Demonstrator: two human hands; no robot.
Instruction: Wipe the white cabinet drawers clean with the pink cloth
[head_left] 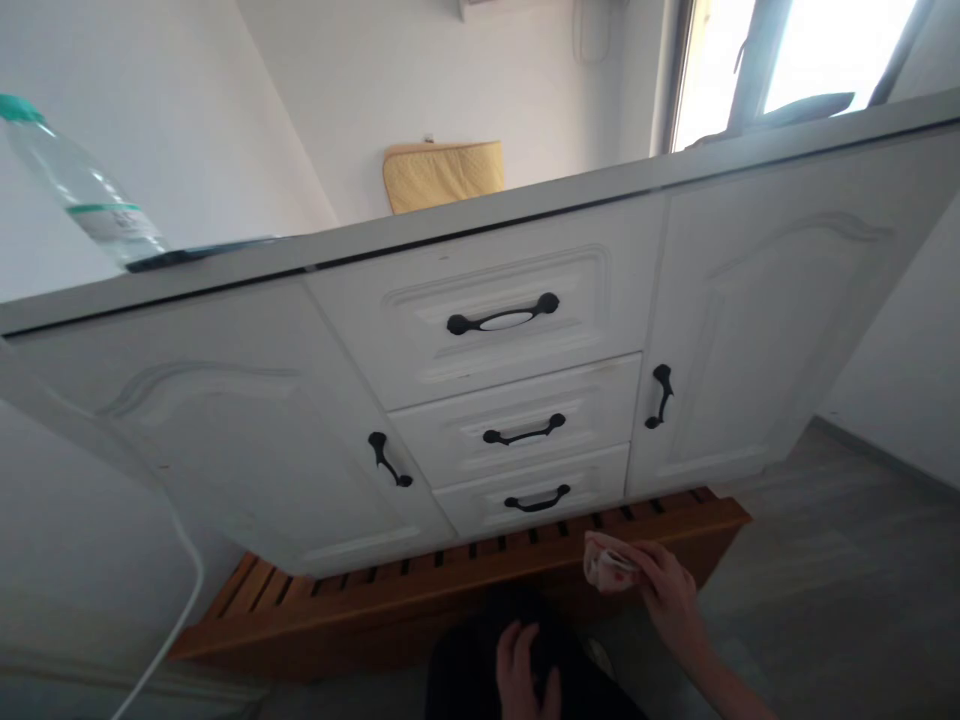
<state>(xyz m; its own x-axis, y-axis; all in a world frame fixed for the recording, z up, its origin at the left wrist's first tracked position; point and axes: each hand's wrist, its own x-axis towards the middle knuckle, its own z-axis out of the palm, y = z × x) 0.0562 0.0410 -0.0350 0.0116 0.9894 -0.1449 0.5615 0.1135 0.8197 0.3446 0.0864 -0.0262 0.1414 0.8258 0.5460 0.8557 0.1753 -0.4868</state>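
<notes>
My right hand (672, 592) is closed on one end of a crumpled pale pink cloth (606, 563) with reddish patches. The cloth is in front of the edge of a slatted wooden platform (420, 606), low in the view. Further left, my left hand (525, 682) is over my dark-trousered leg (465, 660), its fingers bent and apart with nothing visible in them. Both hands are below a white cabinet (232, 470) with three middle drawers and a door on each side, all of them closed.
Black handles, such as the top drawer handle (504, 316), stick out from the cabinet front. A clear plastic bottle (97, 190) with a green cap stands on top, beside a flat dark object (195, 251). A white cable (193, 560) hangs at left. Behind is a yellow quilted item (446, 175).
</notes>
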